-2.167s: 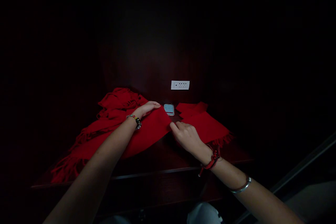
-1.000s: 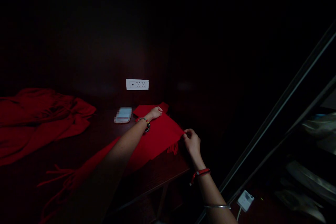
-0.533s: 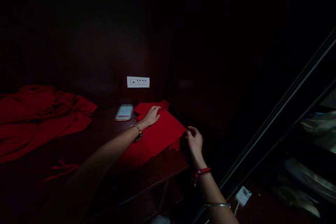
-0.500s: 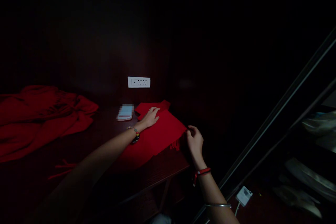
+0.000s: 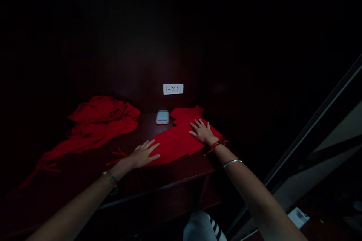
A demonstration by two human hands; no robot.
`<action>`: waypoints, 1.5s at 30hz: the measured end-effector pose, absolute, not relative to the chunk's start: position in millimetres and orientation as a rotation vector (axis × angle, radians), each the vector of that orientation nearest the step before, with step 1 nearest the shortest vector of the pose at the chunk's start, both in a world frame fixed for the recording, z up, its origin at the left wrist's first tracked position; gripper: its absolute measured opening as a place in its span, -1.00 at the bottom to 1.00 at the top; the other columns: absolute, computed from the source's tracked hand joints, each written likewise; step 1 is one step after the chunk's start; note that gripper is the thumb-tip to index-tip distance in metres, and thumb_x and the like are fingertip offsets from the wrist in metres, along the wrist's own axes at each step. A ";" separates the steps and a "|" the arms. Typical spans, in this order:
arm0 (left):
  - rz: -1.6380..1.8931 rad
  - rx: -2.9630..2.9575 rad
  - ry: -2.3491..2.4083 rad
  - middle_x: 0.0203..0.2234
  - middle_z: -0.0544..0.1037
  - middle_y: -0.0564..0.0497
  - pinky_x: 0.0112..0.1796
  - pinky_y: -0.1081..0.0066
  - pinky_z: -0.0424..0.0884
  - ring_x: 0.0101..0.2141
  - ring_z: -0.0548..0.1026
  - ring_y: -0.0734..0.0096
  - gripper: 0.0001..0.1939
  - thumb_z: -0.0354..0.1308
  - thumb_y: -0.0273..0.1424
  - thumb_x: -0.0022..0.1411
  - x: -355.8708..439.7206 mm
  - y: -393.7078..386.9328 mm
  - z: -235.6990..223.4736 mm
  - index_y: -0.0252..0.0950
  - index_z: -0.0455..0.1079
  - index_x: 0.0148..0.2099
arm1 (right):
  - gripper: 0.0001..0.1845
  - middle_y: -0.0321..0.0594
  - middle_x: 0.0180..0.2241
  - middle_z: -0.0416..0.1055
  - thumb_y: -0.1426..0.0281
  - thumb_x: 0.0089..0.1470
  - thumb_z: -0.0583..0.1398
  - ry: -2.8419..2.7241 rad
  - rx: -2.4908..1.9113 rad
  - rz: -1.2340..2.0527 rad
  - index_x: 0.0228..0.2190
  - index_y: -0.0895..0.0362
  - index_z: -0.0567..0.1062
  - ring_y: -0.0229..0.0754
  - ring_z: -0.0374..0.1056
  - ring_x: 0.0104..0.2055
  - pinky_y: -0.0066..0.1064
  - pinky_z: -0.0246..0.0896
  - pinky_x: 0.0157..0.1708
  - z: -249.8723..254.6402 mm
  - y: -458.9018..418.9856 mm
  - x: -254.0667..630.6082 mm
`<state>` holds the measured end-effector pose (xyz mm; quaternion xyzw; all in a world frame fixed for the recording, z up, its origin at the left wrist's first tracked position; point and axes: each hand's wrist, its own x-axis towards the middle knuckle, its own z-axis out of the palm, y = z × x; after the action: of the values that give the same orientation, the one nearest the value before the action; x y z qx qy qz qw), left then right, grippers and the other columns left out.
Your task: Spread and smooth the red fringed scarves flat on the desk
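A red fringed cloth that looks like a scarf (image 5: 172, 145) lies spread on a dark wooden desk (image 5: 181, 171). My left hand (image 5: 143, 154) rests on its left part, fingers spread. On the right part of the same cloth, my right hand (image 5: 202, 131) lies flat with the fingers apart. Some of the cloth is folded in layers towards the wall. Fringe strands show left of my left hand. Neither hand grips anything.
A crumpled red cloth (image 5: 104, 120) with fringe lies at the left. Between the cloths sits a phone (image 5: 162, 117). A white socket plate (image 5: 173, 89) is on the wall. Low at the right is a white box-like object (image 5: 298, 217). The surroundings are very dark.
My right hand has left the cloth's right corner and now lies flat on top. My left hand has moved to the cloth's left part. The view has turned left.
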<state>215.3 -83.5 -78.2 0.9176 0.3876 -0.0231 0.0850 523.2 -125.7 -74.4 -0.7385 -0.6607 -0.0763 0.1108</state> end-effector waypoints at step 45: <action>0.845 1.905 1.024 -0.52 0.43 0.07 -0.46 0.54 0.24 -0.48 0.36 0.51 -0.76 0.06 -0.39 -0.05 182.7 -11.1 -72.3 -0.37 0.34 -0.28 | -0.55 -0.09 -0.09 0.29 0.23 0.05 0.03 -2.219 -1.198 0.116 -0.05 0.17 0.29 -0.20 0.19 -0.05 -0.36 0.06 -0.05 -82.5 -116.7 397.9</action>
<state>182.7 -11.1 -72.3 0.7524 0.4046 0.3336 0.3985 397.9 -116.7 -82.5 -0.4523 -0.8375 0.0437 0.3036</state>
